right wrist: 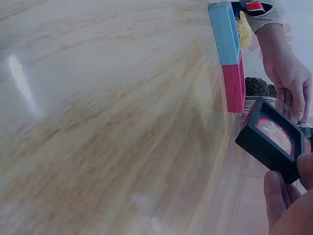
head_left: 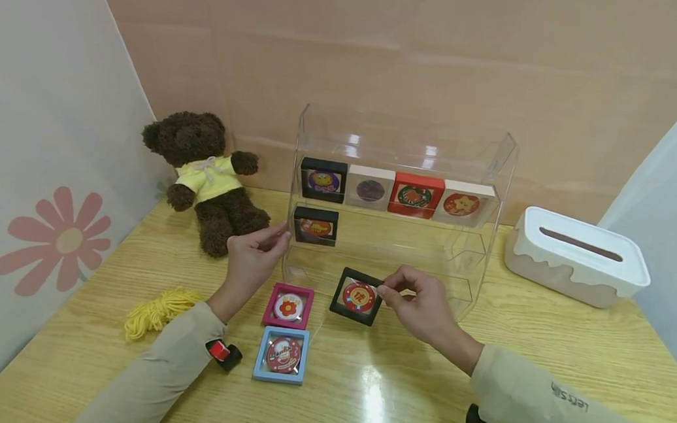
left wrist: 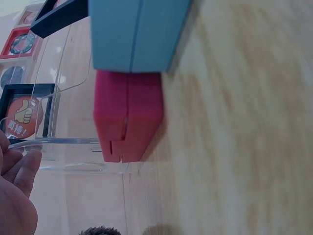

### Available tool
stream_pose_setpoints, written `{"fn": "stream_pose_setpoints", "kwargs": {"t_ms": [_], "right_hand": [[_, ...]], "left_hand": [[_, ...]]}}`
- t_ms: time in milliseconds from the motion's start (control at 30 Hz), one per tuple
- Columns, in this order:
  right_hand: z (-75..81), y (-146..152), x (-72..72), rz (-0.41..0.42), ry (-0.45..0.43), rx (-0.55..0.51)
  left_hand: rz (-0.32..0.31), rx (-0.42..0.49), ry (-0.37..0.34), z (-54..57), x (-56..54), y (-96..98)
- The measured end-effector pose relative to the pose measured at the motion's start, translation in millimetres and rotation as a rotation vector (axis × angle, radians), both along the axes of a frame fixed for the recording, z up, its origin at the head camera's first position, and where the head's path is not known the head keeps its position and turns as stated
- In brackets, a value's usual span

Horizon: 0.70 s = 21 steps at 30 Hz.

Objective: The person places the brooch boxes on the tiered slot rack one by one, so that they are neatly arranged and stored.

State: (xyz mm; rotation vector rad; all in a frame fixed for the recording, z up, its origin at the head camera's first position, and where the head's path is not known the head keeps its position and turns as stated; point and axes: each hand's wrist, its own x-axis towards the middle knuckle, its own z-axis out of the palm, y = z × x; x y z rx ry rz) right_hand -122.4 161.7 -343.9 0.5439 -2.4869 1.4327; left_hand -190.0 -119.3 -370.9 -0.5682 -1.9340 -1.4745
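Observation:
My right hand pinches a black square display frame by its right edge, in front of a clear acrylic rack. A round red badge shows inside that frame, which is tilted in the right wrist view. Finger and thumb of my left hand pinch the rack's left side edge, beside a black frame with a thumbs-up badge on the second tier. A pink frame with a flower badge and a light blue frame with a red badge lie on the table below.
On the rack's upper tier stand a black frame, a white frame, a red frame and another white frame. A teddy bear and yellow yarn are at left. A tissue box stands at right.

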Motion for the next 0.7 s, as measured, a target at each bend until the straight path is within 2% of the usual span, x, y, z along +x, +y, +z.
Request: {"fn": "stream_pose_setpoints", "kwargs": {"t_ms": [133, 233, 433, 700], "right_hand": [[6.9, -2, 2.3, -0.008, 0.000, -0.011], [6.0, 0, -0.7, -0.011, -0.020, -0.023], [4.5, 6, -12.3, -0.009, -0.003, -0.045], [20.4, 9, -22.6, -0.091, 0.098, -0.009]], "left_hand": [[0.007, -0.017, 0.015, 14.5, 11.4, 5.0], [0.012, -0.023, 0.013, 23.4, 18.9, 7.5], [0.016, -0.029, 0.006, 25.1, 20.5, 7.3], [0.008, -0.026, 0.015, 25.2, 20.7, 7.7]]}}
